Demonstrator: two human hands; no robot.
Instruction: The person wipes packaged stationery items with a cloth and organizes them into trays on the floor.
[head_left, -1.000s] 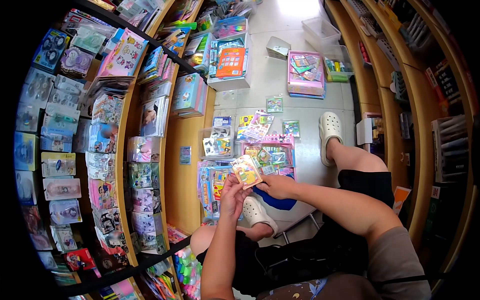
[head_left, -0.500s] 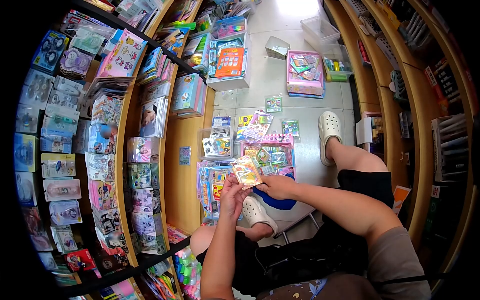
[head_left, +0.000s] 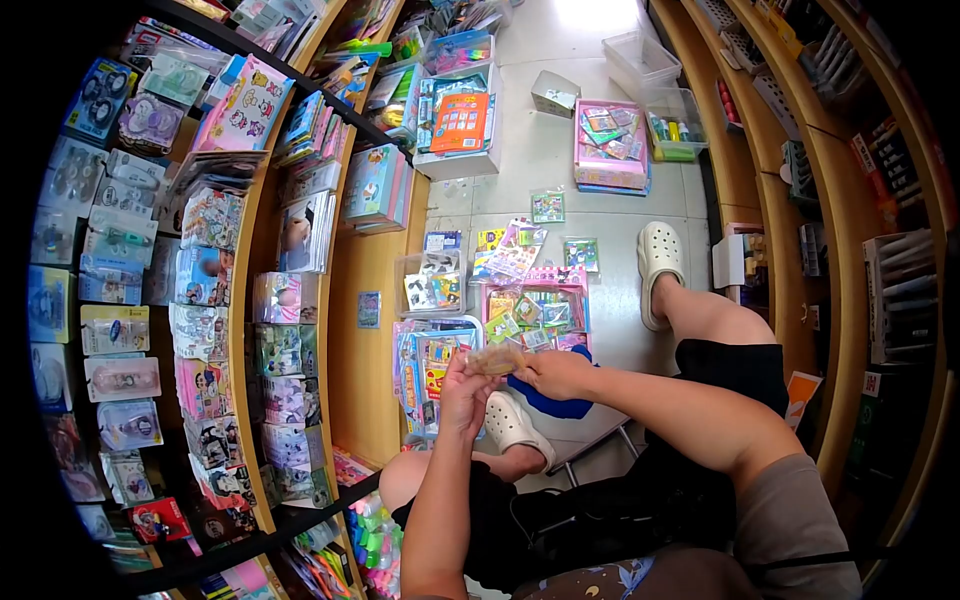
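A small clear-wrapped packet (head_left: 496,359) is held between both hands, tilted so that its face shows only at a shallow angle. My left hand (head_left: 464,393) grips its left end with fingers and thumb. My right hand (head_left: 552,374) has closed on its right end. Just beyond the hands lies a pink box (head_left: 585,300) with several small colourful packets in it. Left of that box are a clear tray (head_left: 404,290) with printed packets and a pile of colourful packs (head_left: 416,372). Something blue (head_left: 566,405) shows below my right hand.
Shelves (head_left: 372,330) of packaged goods stand at the left, more shelves (head_left: 765,215) at the right. A white bin (head_left: 482,165) and a pink box (head_left: 612,178) stand farther along the floor. My feet in cream clogs (head_left: 658,262) flank the nearer pink box.
The packet has tipped from showing its printed face to a flatter, nearly edge-on angle. Both hands keep hold of it and have hardly moved.
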